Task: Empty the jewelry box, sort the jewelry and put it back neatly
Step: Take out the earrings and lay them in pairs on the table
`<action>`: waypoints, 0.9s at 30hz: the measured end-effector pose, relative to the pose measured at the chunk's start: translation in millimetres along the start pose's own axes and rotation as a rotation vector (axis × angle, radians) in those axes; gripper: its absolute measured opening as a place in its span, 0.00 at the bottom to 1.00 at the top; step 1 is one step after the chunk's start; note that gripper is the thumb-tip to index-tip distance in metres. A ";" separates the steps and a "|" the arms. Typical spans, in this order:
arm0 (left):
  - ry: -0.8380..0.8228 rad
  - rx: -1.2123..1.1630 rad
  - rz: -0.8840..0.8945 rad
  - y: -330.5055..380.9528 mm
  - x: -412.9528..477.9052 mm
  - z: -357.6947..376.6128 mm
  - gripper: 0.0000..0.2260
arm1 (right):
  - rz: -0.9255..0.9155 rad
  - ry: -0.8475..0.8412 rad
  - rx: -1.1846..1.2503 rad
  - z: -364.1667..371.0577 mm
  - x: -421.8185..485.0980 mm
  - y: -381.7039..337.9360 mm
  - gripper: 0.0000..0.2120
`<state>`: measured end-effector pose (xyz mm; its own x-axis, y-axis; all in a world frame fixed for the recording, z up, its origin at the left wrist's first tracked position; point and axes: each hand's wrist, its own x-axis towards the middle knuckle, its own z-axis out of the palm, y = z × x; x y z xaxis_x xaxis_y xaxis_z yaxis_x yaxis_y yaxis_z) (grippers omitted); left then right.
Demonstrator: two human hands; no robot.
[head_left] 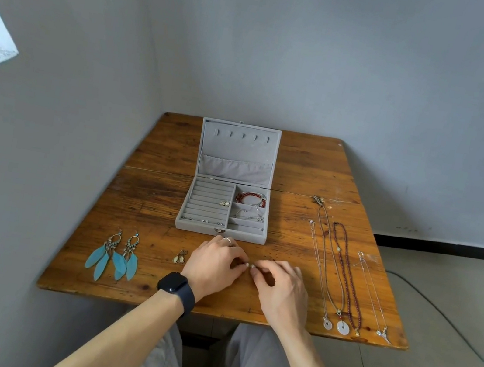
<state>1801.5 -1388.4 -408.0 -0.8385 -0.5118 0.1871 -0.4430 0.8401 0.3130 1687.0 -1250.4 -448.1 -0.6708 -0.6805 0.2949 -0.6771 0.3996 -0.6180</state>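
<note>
A person sits at a worn brown wooden table (169, 152), seen from above, with both bare forearms reaching forward. The left hand (214, 263) wears a black smartwatch (175, 286) on the wrist and a silver ring (227, 240) on one finger. Its fingers are curled, and thumb and fingertip pinch one of two small pale round pieces (247, 265). The right hand (279, 289) is curled the same way and pinches the other piece. The two pieces almost touch between the hands and are too small to identify further.

The grey velvet jewelry box (195, 227) stands open just beyond the knuckles, at the table's centre, with its lid (238, 150) upright. Its left half is a bed of ring rolls holding a few small silver earrings (224, 203). Its right compartments hold a red beaded bracelet (249, 198) and a thin silver bracelet (249, 215).

Left of the left hand, nearby, lies a small pair of cream teardrop earrings (180, 257). Further left is a pair of long turquoise feather earrings (113, 254). Right of the right hand, several necklaces (344, 274) are laid out straight, side by side.
</note>
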 end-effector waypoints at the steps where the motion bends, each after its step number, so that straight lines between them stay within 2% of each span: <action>1: -0.003 -0.002 -0.001 -0.1 0.0 -0.4 0.11 | 0.001 -0.002 0.003 0.1 -0.1 0.0 0.08; 27: -0.066 -0.030 -0.052 1.2 1.4 -9.3 0.12 | 0.003 -0.072 0.045 -7.4 -3.3 0.3 0.08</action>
<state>1802.8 -1389.7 -398.7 -0.8342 -0.5407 0.1086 -0.4773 0.8065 0.3489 1686.8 -1243.4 -443.8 -0.6484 -0.7224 0.2403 -0.6592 0.3748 -0.6519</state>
